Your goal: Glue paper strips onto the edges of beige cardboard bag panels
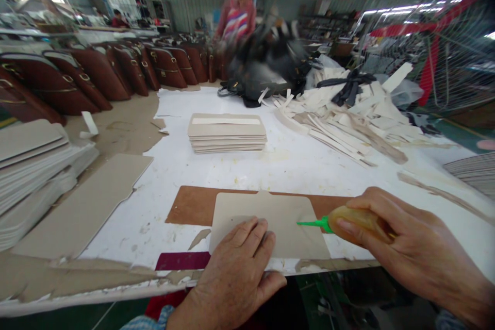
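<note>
A beige panel (pixel 286 216) with rounded corners and a small tab lies at the table's front edge, partly over a brown strip (pixel 193 204). My left hand (pixel 242 263) rests on the panel, fingers stretched out and lying flat. My right hand (pixel 402 237) is wrapped round a yellowish glue bottle (pixel 358 223) with a green nozzle. The bottle is tilted flat, its tip over the right part of the panel; whether it touches cannot be made out. A dark purple strip (pixel 181 261) lies left of the panel.
A stack of beige panels (pixel 227 142) stands mid-table. More panels (pixel 31 175) are piled at the left, and a heap of pale strips (pixel 348 113) lies at the right. Brown bags (pixel 166 65) line the back left. Behind blurred black bags (pixel 270 62) stands a person (pixel 235 18).
</note>
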Demonstrator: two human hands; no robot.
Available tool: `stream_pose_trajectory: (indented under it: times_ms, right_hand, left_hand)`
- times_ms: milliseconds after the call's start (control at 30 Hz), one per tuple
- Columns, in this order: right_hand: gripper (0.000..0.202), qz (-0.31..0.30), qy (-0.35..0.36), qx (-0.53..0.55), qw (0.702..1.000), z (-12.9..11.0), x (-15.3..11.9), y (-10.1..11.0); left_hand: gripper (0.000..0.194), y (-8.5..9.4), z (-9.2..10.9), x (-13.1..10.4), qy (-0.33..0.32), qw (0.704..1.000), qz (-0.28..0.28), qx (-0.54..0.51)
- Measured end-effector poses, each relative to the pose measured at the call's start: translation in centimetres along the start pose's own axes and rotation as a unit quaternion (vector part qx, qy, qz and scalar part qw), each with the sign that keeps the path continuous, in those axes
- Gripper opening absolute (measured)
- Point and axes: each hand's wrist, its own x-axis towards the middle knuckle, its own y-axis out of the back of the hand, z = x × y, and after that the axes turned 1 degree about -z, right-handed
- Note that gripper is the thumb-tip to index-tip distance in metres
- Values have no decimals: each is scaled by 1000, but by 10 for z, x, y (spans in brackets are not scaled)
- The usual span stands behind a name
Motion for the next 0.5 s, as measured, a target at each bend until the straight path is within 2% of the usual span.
stream_pose_trajectory:
  times_ms: [200, 500]
  right_hand:
    - [33, 6, 1, -4, 1000, 0, 1, 1]
    - [39, 8, -63, 2, 998, 1, -1, 6]
  left_hand:
    - [55, 1, -1, -1, -4, 1000, 2, 3]
    - [55, 0, 0, 0, -5, 1000, -4, 4]
